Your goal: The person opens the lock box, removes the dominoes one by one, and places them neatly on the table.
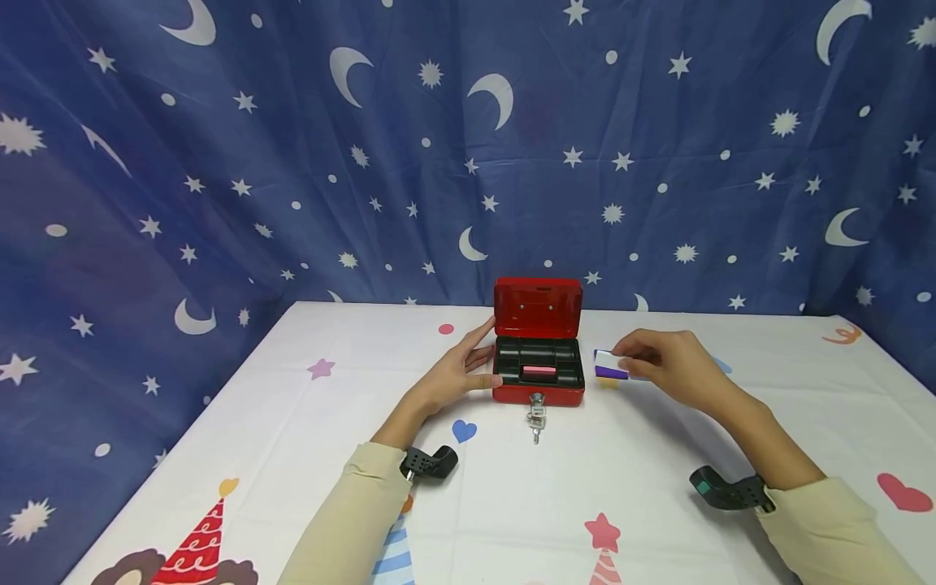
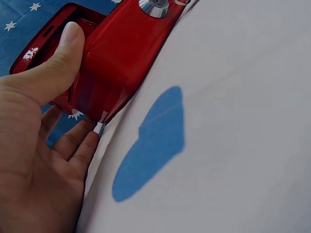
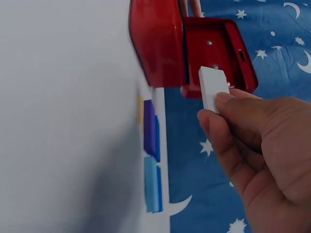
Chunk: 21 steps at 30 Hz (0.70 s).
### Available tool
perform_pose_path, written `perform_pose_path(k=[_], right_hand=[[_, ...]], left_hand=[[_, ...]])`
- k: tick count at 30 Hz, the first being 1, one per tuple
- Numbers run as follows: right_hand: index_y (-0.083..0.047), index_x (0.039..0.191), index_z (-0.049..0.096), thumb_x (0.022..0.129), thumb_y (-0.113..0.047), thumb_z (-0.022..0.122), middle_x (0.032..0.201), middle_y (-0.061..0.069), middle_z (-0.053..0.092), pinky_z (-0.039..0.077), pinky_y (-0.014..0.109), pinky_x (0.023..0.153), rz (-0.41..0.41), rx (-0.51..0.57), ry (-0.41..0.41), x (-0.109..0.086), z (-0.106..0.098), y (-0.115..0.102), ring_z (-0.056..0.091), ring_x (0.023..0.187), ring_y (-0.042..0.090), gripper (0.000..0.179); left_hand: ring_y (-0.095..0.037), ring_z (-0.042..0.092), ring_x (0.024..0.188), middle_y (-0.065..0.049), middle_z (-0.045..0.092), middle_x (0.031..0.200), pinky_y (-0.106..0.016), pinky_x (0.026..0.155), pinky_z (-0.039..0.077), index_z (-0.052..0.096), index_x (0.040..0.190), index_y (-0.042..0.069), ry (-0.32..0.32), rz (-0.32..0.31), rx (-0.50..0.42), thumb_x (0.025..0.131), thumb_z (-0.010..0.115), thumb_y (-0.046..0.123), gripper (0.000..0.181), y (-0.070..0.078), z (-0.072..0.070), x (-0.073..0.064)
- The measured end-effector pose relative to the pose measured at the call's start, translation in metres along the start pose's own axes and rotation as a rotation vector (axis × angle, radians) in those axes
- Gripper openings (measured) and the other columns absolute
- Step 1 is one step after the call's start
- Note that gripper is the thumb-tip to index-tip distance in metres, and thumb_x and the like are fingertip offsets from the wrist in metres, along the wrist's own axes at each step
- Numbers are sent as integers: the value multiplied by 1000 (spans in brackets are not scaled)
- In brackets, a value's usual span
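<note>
A small red cash box (image 1: 538,396) stands on the table with its lid (image 1: 538,307) raised and a black tray inside. One pink block (image 1: 539,370) lies in the tray. My left hand (image 1: 455,375) holds the box at its left side, thumb on the rim and fingers along the outer wall. To the right of the box, my right hand (image 1: 669,366) pinches a white rectangular block (image 3: 212,87) between thumb and fingers. Beneath that hand, a purple block (image 3: 149,127) and a light blue block (image 3: 151,184) lie on the table, with darker blue ones beside them.
Keys (image 1: 537,418) hang from the lock on the front of the box. A white cloth (image 1: 512,487) printed with hearts, stars and party hats covers the table. Behind the table hangs a dark blue curtain (image 1: 409,122) with moons and stars.
</note>
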State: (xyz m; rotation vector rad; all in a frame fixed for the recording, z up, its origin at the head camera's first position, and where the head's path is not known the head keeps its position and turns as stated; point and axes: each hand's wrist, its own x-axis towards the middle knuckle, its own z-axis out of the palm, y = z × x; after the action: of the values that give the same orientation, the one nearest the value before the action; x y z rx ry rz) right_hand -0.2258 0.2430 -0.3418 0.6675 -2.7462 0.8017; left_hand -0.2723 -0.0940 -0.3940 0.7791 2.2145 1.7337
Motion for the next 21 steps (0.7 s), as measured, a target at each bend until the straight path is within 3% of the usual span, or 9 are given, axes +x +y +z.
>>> perform_pose_path(k=[7,11,18,21], right_hand=[[-8,97,70,81,-2,74,84,0,69,54,22,66,27,66,-88,-5,3,8,63,71,12,17],[-10,95,70,82,-6,75,83,-3,67,54,21,65,61,57,-127,-7,4,11,61,72,12,15],[-14,96,70,83,-9,75,81,-6,65,53,22,66,75,44,-182,-7,7,15,58,70,11,15],[-14,95,70,82,-8,75,79,-6,64,52,23,65,83,38,-195,-6,9,16,57,69,11,15]], left_hand=[[-34,32,137,-12,15,158,-45,110,28,15,155,18,-26,-2,-27,81,72,0,95,19,1,-7],[-30,35,136,-7,19,157,-42,109,30,18,154,25,-5,12,-5,81,74,3,94,9,2,-5],[-32,33,137,-10,16,158,-43,110,29,15,155,21,-22,0,-15,81,73,0,96,8,0,-2],[-28,35,136,-6,18,157,-40,109,31,17,154,28,-6,3,-6,81,74,2,97,1,0,0]])
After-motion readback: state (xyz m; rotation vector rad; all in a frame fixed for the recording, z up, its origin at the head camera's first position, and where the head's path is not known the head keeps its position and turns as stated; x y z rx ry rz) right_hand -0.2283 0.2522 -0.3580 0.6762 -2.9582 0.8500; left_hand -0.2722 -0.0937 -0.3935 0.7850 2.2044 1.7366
